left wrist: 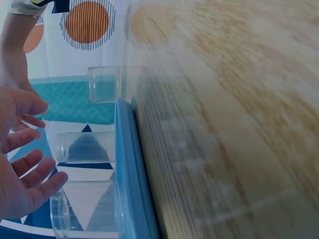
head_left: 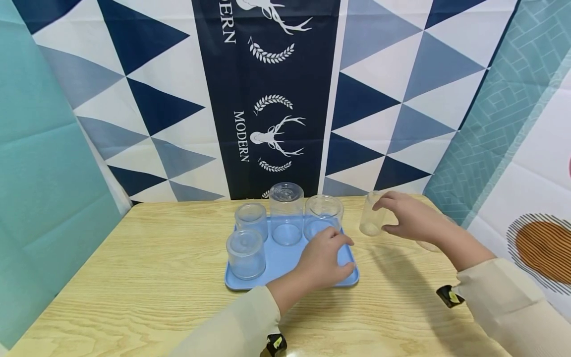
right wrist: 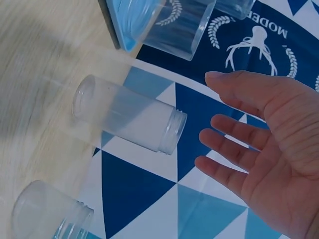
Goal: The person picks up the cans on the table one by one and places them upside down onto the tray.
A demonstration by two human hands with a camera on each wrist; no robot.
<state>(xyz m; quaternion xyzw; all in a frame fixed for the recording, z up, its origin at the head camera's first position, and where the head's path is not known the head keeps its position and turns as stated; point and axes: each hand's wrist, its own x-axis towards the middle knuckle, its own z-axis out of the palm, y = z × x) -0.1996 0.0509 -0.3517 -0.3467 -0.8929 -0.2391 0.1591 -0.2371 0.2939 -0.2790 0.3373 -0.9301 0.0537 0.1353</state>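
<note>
A clear jar (right wrist: 129, 114) with a threaded mouth stands upright on the table, right of the blue tray (head_left: 281, 263). My right hand (head_left: 406, 215) is beside its upper part; in the right wrist view the fingertips are just off the mouth, thumb spread. My left hand (head_left: 322, 258) hovers over the tray's right side with fingers spread, holding nothing. On the tray stand several clear jars: a tall one (head_left: 286, 213), a wide one (head_left: 324, 208) at back right, and two smaller ones (head_left: 251, 218) (head_left: 245, 254) on the left.
Another clear jar (right wrist: 42, 209) stands on the table farther right, mostly hidden by my right forearm in the head view. A patterned cloth (head_left: 276, 99) hangs behind the wooden table (head_left: 156, 267), with more cloth on both sides.
</note>
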